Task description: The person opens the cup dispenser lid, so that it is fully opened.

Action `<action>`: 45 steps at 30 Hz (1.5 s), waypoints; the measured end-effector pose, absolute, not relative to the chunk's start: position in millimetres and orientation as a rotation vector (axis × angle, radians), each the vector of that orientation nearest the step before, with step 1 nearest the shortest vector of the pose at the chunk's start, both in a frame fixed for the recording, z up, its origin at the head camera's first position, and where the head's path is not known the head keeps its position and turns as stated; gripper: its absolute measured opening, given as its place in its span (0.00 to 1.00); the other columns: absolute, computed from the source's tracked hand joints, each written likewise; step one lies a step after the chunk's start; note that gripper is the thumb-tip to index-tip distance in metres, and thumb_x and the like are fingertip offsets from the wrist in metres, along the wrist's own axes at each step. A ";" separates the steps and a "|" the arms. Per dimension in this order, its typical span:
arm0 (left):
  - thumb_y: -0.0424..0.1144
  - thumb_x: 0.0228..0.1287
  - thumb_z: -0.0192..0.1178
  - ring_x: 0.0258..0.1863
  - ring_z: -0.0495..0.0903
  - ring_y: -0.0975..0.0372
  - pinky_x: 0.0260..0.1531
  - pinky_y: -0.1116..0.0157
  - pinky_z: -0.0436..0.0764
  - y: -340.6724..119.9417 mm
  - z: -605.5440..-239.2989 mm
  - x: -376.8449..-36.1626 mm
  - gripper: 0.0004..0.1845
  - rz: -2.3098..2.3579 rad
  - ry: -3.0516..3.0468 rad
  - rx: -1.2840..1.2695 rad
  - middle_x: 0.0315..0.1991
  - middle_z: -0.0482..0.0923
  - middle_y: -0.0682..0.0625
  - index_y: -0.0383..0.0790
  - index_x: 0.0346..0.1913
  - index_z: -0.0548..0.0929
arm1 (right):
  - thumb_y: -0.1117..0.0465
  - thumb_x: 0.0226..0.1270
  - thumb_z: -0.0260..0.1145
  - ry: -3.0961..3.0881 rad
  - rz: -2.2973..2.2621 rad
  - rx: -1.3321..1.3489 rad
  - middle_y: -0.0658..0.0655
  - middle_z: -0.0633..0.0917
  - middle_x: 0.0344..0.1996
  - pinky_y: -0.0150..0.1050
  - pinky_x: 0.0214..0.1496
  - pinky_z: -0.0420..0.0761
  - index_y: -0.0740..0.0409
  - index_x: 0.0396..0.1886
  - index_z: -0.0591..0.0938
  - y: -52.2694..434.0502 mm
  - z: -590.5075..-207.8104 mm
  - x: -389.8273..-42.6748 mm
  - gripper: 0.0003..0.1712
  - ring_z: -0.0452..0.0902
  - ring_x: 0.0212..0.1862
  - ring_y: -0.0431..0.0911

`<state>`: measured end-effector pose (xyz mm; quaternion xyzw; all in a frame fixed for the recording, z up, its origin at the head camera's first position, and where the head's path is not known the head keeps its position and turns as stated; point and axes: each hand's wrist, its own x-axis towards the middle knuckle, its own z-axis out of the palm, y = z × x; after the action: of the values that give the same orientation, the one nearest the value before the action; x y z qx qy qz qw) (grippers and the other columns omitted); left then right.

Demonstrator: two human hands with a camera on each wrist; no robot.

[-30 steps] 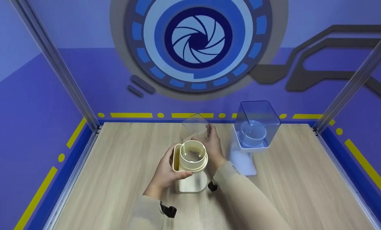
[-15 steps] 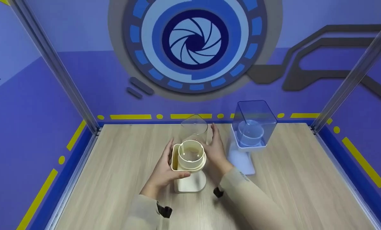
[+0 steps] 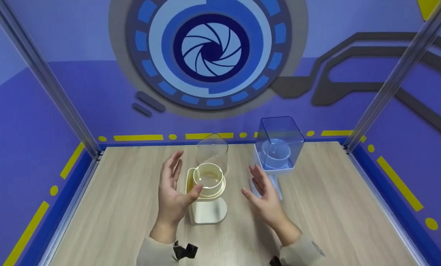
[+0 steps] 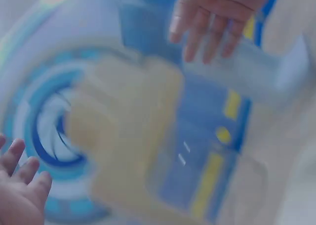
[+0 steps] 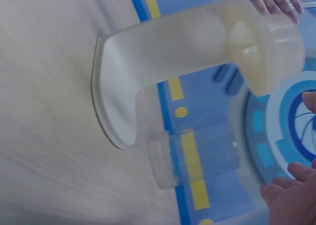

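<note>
Dispenser (image 3: 207, 207) is standing with jar (image 3: 212, 151) at its 12 o'clock; right wrist view is showing its profile, head view is looking into its cup (image 3: 212, 191). Left hand (image 3: 172, 196) at 9 — gripping it earlier — and right hand (image 3: 266, 198) at 3 are hovering clear, thumbs spread wide from fingers.

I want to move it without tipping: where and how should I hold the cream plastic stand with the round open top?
I'd grip the cream plastic stand by its upright column, left hand coming from the left: the column rises on that side, while the flat foot and overhanging head project right. It stands upright, so a level grasp should suit.
</note>
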<state>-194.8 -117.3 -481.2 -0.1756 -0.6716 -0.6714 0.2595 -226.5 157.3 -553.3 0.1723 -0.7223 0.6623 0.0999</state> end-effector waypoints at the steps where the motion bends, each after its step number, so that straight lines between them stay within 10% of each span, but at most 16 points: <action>1: 0.32 0.48 0.75 0.80 0.63 0.52 0.80 0.59 0.62 -111.7 -475.1 -190.9 0.51 -1.803 -1.782 -0.485 0.76 0.65 0.41 0.38 0.78 0.63 | 0.69 0.67 0.72 -2.105 1.961 0.523 0.67 0.69 0.77 0.37 0.79 0.67 0.66 0.81 0.57 161.5 -550.5 -220.2 0.48 0.64 0.79 0.57; 14: 0.34 0.64 0.63 0.76 0.68 0.53 0.77 0.54 0.68 -29.1 -460.6 -185.5 0.37 -1.874 -1.847 -0.701 0.74 0.67 0.45 0.40 0.76 0.64 | 0.77 0.66 0.68 -1.712 1.866 0.295 0.70 0.77 0.63 0.36 0.69 0.79 0.72 0.70 0.69 205.9 -534.0 -209.7 0.33 0.78 0.67 0.51; 29: 0.51 0.65 0.65 0.84 0.53 0.53 0.82 0.52 0.60 37.2 -505.7 -263.3 0.50 -1.753 -2.277 -0.465 0.85 0.50 0.46 0.43 0.84 0.52 | 0.66 0.68 0.73 -1.952 1.977 0.199 0.60 0.66 0.79 0.41 0.82 0.62 0.60 0.82 0.58 235.2 -537.4 -289.4 0.49 0.60 0.82 0.51; 36: 0.57 0.66 0.66 0.85 0.45 0.56 0.84 0.53 0.50 53.6 -516.8 -289.0 0.54 -1.828 -2.343 -0.385 0.87 0.41 0.53 0.42 0.85 0.47 | 0.70 0.64 0.74 -2.022 1.891 0.309 0.63 0.78 0.69 0.26 0.70 0.75 0.60 0.78 0.68 249.0 -545.5 -313.7 0.43 0.75 0.70 0.49; 45: 0.60 0.52 0.76 0.86 0.45 0.56 0.84 0.53 0.51 79.5 -537.7 -305.2 0.65 -2.043 -2.237 -0.404 0.87 0.43 0.49 0.49 0.85 0.46 | 0.43 0.60 0.78 -1.939 1.917 0.462 0.76 0.84 0.54 0.28 0.56 0.83 0.71 0.64 0.78 267.5 -562.1 -323.5 0.44 0.84 0.52 0.40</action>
<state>-305.2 79.5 -537.7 -0.1319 -0.7312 -0.6679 0.0426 -323.5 267.5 -562.1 0.1640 -0.6888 0.6810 0.1869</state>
